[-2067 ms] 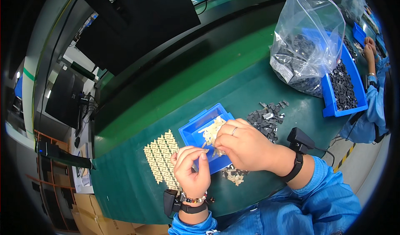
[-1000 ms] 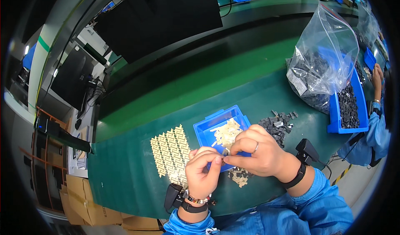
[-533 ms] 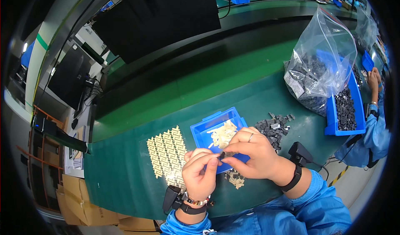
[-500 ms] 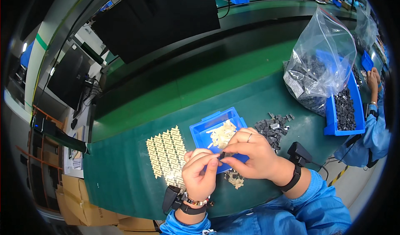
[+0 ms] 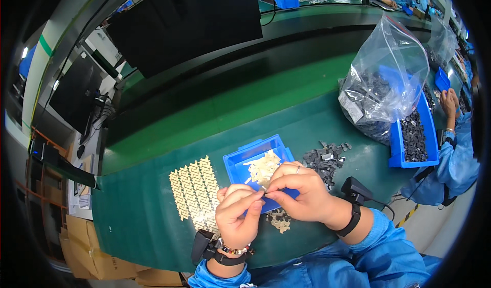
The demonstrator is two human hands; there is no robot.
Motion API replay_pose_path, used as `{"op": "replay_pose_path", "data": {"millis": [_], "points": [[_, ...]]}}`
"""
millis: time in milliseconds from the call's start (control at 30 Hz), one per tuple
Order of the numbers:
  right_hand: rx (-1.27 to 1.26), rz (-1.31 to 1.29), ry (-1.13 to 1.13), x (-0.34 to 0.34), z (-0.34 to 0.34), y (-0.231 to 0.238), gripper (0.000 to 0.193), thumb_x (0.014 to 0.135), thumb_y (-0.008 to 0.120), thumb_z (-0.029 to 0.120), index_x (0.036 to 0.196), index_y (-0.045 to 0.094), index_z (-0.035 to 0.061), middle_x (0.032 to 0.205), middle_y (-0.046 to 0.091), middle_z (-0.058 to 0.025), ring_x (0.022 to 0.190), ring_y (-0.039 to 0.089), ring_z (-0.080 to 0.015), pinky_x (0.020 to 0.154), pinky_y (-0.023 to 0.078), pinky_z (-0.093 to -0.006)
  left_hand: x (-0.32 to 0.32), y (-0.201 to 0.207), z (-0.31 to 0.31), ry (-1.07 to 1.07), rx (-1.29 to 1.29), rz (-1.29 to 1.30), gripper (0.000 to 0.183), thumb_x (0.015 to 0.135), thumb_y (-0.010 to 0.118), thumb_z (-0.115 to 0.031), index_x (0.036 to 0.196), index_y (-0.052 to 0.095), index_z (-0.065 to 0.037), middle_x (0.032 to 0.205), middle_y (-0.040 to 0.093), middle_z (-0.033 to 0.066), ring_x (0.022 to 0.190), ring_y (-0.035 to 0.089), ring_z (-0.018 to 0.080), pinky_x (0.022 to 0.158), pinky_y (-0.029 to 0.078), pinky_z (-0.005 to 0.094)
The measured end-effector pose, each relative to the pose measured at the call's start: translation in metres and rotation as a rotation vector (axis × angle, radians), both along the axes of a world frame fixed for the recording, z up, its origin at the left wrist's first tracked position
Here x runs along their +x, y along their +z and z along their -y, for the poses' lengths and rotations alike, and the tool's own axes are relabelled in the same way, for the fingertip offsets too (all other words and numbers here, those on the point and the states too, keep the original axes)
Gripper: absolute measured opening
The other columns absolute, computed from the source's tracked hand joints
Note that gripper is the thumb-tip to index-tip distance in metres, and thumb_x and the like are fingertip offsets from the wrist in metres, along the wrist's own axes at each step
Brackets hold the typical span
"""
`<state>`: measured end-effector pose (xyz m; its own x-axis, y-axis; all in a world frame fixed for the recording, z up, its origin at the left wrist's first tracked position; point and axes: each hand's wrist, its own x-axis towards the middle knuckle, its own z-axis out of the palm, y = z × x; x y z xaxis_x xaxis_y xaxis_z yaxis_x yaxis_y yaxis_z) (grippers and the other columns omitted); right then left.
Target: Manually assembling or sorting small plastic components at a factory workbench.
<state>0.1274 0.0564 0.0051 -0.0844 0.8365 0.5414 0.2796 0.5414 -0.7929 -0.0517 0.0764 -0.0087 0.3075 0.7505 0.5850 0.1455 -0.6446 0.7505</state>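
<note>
Over the front of a blue tray (image 5: 232,161), my two hands meet fingertip to fingertip. Between them is a small black piece (image 5: 264,194), mostly covered by the fingers. My left hand (image 5: 239,215) pinches it from the left, thumb against index finger. From the other side, my right hand (image 5: 303,192) closes thumb and fingers on the same piece. Loose cream-coloured pieces (image 5: 263,166) lie in the tray. To its left is a flat sheet of cream pieces (image 5: 193,188) in slanted rows. A small pile of cream and dark pieces (image 5: 279,220) sits below my hands.
Loose dark grey pieces (image 5: 326,159) are heaped right of the tray. Farther right, a clear plastic bag (image 5: 381,91) of dark pieces leans by a blue bin (image 5: 430,134). A black device with a cable (image 5: 358,190) is near my right wrist. Co-workers sit right and across.
The whole view has shifted slightly, so the table items appear farther left. My fingertips have closed in, and less of the black piece shows between them.
</note>
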Motion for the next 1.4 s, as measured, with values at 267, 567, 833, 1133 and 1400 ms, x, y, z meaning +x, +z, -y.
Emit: {"op": "replay_pose_path", "data": {"millis": [267, 567, 833, 1133, 1400], "points": [[0.0, -0.019, -0.169, 0.021, 0.0, 0.009, 0.007, 0.08, 0.068, -0.002, 0.086, 0.065, 0.001, 0.086, 0.065, -0.0097, 0.08, 0.063, -0.0248, 0.073, 0.048, -0.0337, -0.004, -0.01, -0.003, 0.118, -0.146, 0.062, 0.021, 0.093, 0.061, -0.007, 0.11, 0.067, 0.003, 0.092, 0.065, 0.0103, 0.092, 0.057, 0.0201, 0.09, 0.044, 0.0352], [-0.255, 0.516, -0.528, 0.13, 0.023, 0.005, 0.034, 0.075, 0.064, -0.007, 0.108, 0.065, 0.001, 0.092, 0.067, -0.016, 0.088, 0.066, -0.0327, 0.078, 0.053, -0.0386, 0.005, -0.01, -0.005, 0.177, -0.068, -0.109, 0.038, 0.067, 0.044, 0.015, 0.094, 0.067, 0.001, 0.103, 0.064, 0.013, 0.105, 0.056, 0.0304, 0.096, 0.043, 0.0393], [-0.157, 0.867, -0.576, 0.133, 0.025, -0.027, 0.04, 0.075, 0.064, -0.006, 0.114, 0.063, 0.0029, 0.098, 0.064, -0.0138, 0.091, 0.063, -0.0332, 0.08, 0.052, -0.0399, 0.01, -0.009, -0.006, 0.155, -0.01, -0.16, 0.037, 0.067, 0.041, 0.014, 0.091, 0.066, 0.001, 0.101, 0.063, 0.0129, 0.106, 0.054, 0.031, 0.095, 0.043, 0.0397], [0.102, 0.526, -0.511, 0.092, 0.014, 0.013, 0.047, 0.072, 0.069, -0.008, 0.117, 0.06, 0.0032, 0.081, 0.067, -0.0082, 0.075, 0.064, -0.0284, 0.066, 0.052, -0.0364, 0.008, -0.003, -0.003, 0.228, 0.002, -0.225, 0.021, 0.073, 0.06, 0.006, 0.091, 0.068, -0.002, 0.099, 0.067, 0.0094, 0.103, 0.058, 0.0291, 0.095, 0.04, 0.0399], [0.655, 0.386, -0.19, 0.014, -0.009, 0.01, 0.044, 0.068, 0.071, -0.003, 0.111, 0.064, 0.0015, 0.081, 0.068, -0.0049, 0.069, 0.064, -0.019, 0.054, 0.044, -0.0299, 0.005, 0.003, 0.002, 0.146, 0.1, -0.103, 0.021, 0.077, 0.074, -0.007, 0.097, 0.07, -0.002, 0.091, 0.073, 0.0071, 0.097, 0.066, 0.024, 0.091, 0.036, 0.0418]]}}
